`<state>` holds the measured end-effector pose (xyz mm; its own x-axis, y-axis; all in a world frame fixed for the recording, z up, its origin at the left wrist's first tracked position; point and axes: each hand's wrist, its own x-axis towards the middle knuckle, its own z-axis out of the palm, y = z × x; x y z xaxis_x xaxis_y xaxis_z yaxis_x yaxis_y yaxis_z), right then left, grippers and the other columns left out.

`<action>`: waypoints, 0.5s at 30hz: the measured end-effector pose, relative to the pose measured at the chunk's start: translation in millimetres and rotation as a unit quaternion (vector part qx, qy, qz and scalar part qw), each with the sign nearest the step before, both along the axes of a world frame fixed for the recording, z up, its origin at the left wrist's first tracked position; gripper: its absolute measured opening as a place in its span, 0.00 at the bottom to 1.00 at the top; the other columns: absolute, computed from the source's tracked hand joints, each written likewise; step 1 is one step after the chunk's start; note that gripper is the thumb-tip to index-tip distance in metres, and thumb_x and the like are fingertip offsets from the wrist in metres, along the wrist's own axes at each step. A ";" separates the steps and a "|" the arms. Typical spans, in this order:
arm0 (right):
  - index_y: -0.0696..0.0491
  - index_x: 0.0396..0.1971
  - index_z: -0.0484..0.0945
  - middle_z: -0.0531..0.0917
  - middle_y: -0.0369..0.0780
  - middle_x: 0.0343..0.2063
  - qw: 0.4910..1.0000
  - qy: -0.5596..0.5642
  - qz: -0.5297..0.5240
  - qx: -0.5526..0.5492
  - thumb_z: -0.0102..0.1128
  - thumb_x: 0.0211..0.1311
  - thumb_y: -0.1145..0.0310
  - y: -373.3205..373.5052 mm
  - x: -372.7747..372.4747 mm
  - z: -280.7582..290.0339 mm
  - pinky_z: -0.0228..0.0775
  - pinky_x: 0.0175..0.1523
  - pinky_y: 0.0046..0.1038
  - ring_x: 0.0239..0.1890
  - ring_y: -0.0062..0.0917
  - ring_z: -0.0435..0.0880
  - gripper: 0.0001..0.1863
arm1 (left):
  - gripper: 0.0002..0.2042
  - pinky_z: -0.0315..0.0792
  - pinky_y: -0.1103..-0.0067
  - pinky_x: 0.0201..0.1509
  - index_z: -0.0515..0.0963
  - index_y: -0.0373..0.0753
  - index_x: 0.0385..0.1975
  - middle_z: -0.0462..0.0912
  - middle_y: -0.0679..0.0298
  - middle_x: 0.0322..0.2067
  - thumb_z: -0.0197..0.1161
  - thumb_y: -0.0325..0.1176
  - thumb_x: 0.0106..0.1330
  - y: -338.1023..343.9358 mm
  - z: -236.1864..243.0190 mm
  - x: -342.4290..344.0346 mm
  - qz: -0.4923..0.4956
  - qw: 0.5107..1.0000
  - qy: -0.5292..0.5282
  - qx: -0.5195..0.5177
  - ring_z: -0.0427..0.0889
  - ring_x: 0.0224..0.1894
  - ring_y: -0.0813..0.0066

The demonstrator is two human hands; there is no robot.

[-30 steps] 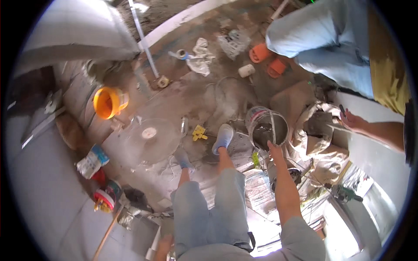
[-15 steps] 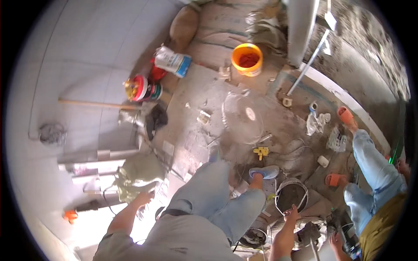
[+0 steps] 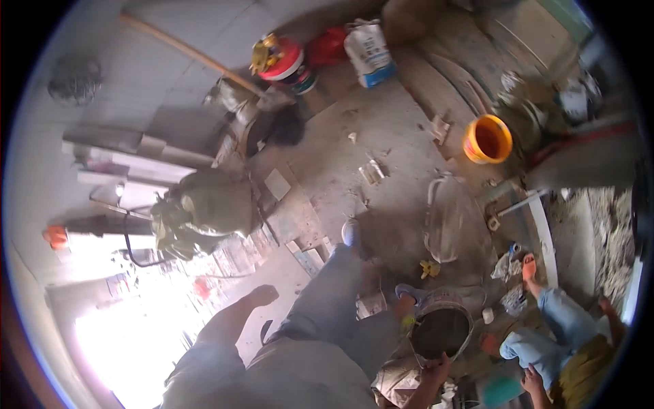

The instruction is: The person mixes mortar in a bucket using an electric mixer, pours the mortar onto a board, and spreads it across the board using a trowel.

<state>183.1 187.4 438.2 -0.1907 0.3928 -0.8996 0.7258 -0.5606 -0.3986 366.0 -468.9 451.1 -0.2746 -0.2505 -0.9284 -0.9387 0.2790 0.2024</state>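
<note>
Right-hand fingers (image 3: pixel 444 363) were curled tightly on the handle (image 3: pixel 462 347) of the bucket (image 3: pixel 443 300), whose mouth lay just ahead of them; the left hand's (image 3: pixel 262 297) opening, I could not tell.

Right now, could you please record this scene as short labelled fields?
Right hand: holding a round pale-rimmed bucket at its near side
Left hand: blurred, nothing visible in it
Bucket contents: dark grey material
Floor: small yellow plastic piece; round orange-yellow plastic bucket
Upper middle: white-and-blue bag
Co-worker: lower right, blue jeans, orange sandal
</note>
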 end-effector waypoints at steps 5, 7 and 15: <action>0.39 0.17 0.65 0.63 0.25 0.10 0.988 0.044 0.142 -0.050 0.55 0.69 0.56 -137.9 -91.1 80.5 0.69 0.24 0.28 0.13 0.17 0.66 0.18 | 0.08 0.78 0.69 0.41 0.86 0.49 0.29 0.84 0.65 0.29 0.60 0.30 0.57 -61.7 -58.6 82.7 -0.349 0.920 0.172 -0.049 0.83 0.33 0.67; 0.39 0.16 0.65 0.63 0.26 0.10 0.966 0.046 0.233 -0.100 0.53 0.70 0.56 -117.3 -125.1 61.6 0.69 0.24 0.31 0.12 0.17 0.64 0.19 | 0.09 0.77 0.67 0.45 0.86 0.51 0.28 0.85 0.66 0.31 0.58 0.29 0.56 -61.6 -88.3 102.2 -0.308 0.928 0.203 -0.055 0.83 0.36 0.65; 0.40 0.12 0.55 0.51 0.26 0.09 0.900 -0.080 0.394 -0.170 0.50 0.71 0.57 -453.1 -228.2 137.6 0.64 0.24 0.34 0.12 0.19 0.53 0.26 | 0.09 0.80 0.68 0.48 0.86 0.47 0.30 0.85 0.61 0.38 0.57 0.30 0.60 47.6 -77.6 235.4 -0.027 0.979 0.084 -0.181 0.84 0.46 0.63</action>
